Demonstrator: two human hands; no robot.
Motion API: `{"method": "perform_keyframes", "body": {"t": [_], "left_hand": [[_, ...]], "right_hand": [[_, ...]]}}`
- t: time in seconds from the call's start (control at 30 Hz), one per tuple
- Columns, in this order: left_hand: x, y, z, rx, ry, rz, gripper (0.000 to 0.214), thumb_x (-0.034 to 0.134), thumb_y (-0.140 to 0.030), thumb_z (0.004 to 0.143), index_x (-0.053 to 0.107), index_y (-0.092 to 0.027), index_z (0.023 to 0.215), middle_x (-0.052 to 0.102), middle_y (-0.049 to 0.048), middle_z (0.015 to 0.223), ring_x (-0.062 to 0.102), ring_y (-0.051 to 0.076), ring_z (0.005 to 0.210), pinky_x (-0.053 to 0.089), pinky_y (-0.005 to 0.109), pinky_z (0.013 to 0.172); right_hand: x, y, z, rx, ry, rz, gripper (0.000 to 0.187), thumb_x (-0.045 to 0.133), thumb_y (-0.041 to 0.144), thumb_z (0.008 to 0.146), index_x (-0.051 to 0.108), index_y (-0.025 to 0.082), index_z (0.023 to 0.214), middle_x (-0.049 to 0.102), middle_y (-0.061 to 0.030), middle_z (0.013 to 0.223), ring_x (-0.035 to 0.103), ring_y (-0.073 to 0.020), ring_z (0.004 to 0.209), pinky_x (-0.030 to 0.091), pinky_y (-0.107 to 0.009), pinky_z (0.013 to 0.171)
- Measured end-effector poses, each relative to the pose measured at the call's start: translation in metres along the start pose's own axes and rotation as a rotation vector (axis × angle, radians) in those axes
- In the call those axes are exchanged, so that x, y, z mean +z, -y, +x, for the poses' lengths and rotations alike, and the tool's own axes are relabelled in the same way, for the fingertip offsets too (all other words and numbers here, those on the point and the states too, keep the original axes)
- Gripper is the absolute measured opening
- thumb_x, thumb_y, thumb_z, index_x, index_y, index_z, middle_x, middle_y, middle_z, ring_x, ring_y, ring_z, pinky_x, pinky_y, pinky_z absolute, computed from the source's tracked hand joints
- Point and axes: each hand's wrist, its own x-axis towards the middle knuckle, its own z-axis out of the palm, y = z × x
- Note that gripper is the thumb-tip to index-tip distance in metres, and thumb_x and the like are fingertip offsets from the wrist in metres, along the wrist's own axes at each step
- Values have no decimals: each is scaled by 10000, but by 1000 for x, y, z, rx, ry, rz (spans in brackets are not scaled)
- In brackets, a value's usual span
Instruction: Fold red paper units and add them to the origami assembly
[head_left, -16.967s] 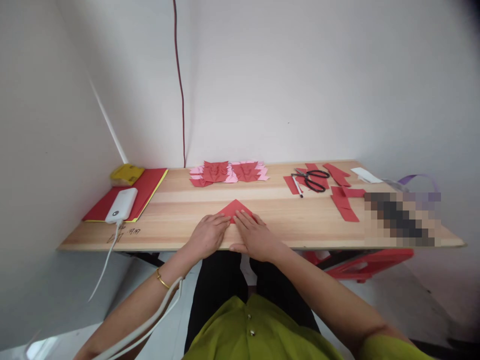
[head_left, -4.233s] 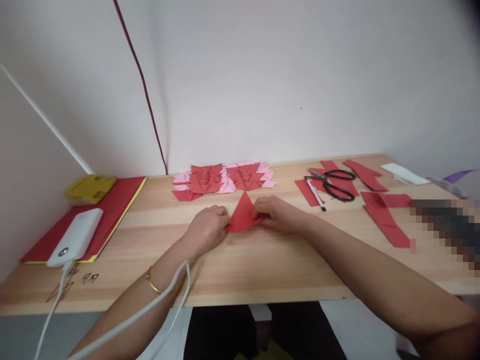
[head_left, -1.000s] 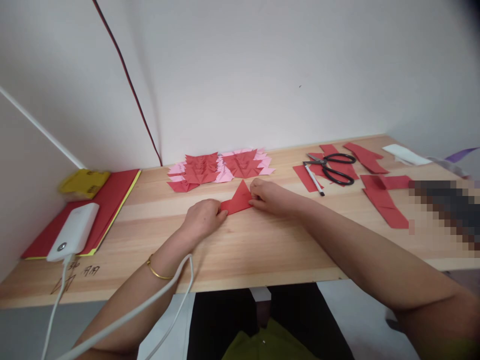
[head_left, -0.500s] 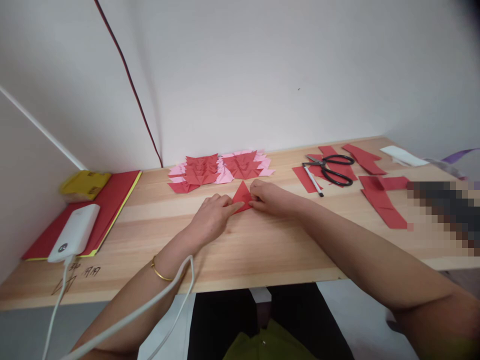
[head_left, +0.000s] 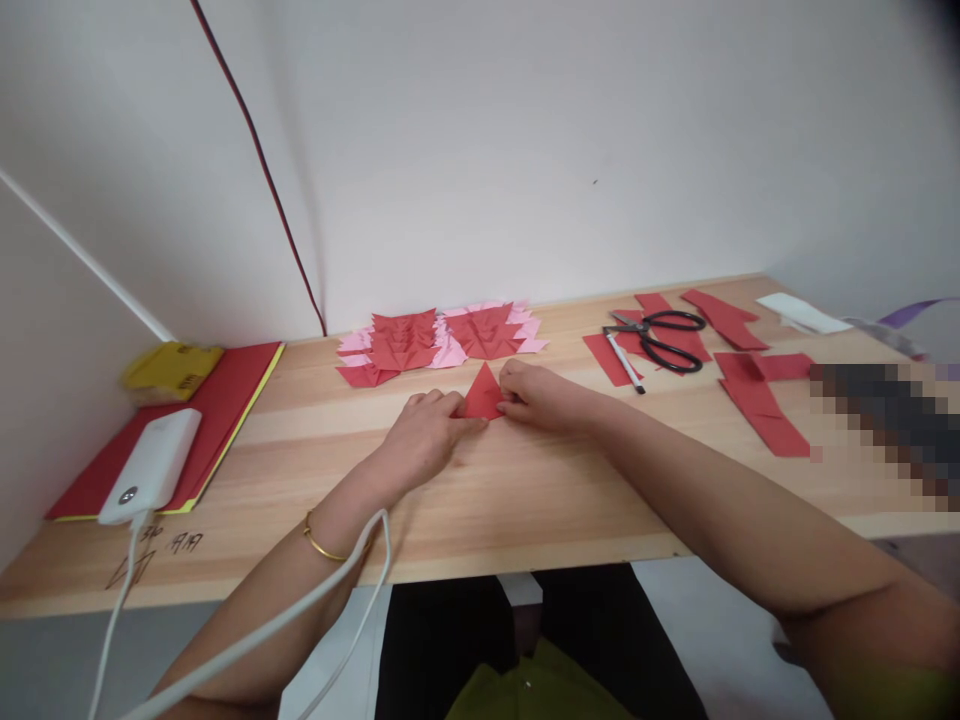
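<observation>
A small red paper triangle (head_left: 481,394) lies folded on the wooden table (head_left: 480,500), its tip pointing away from me. My left hand (head_left: 424,435) rests on the table at the triangle's left corner, fingers pressed flat on the paper. My right hand (head_left: 541,394) pinches the triangle's right edge with closed fingers. Just behind them lies a spread of folded red and pink paper pieces (head_left: 444,340).
Black scissors (head_left: 664,340) and a pen (head_left: 625,362) lie on red paper strips (head_left: 761,410) at the right. A white power bank (head_left: 150,465) with a cable sits on red and yellow sheets (head_left: 217,400) at the left, beside a yellow object (head_left: 172,365). A blurred patch covers the far right.
The left flap of the red paper has been folded in, so the piece is now a narrower triangle. My left hand has moved right onto it; the right hand has stayed put.
</observation>
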Motion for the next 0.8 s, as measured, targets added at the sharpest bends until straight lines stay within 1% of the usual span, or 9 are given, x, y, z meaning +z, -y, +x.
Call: {"method": "perform_keyframes", "body": {"t": [0.1,0.23,0.33,0.47,0.53,0.67,0.8], "left_hand": [[-2,1,-3,19,-2,-9,292,462,-224,874,632,-322,1090,564,37,963,456,194,860,307,319,737],[-3,4,-7,38,-20,-11,272,460,-228,879,653,-310,1052,589,33,1049,485,195,890,334,327,733],[-3,4,-8,41,-18,-9,259,462,-245,878,663,-293,1034,595,40,1063,496,201,894,355,335,742],[-3,2,-8,44,-18,-24,300,466,-161,846,665,-287,1032,586,41,1068,504,194,900,369,330,766],[-3,2,-9,39,-24,-39,327,454,-129,834,666,-286,1026,583,40,1042,506,184,885,373,320,765],[-4,0,-9,32,-24,-74,318,438,-141,842,666,-270,1021,577,48,985,505,173,860,384,309,771],[-5,-1,-10,35,-12,-89,314,423,-145,847,671,-249,1010,569,60,972,500,174,857,388,316,780]], "right_hand": [[-1,2,0,4,-6,15,166,522,244,806,475,163,669,493,-50,847,427,-120,659,335,-250,610],[-3,4,-3,8,-40,51,137,535,214,777,442,171,685,489,-44,832,425,-125,673,333,-247,612],[-5,5,-5,50,-66,128,90,535,183,746,455,178,789,498,-26,810,436,-126,670,336,-241,604],[-1,8,-7,113,-90,240,242,485,159,732,458,195,970,522,-6,798,469,-133,672,359,-244,609],[4,12,-6,135,-131,214,284,510,191,720,464,201,1000,543,-22,864,500,-151,738,378,-267,657],[15,21,-2,194,-197,77,365,594,277,673,478,199,1010,544,-67,1022,522,-211,911,372,-353,799],[19,25,0,268,-191,51,361,589,280,660,466,202,990,533,-65,1004,525,-220,916,368,-377,813]]}}
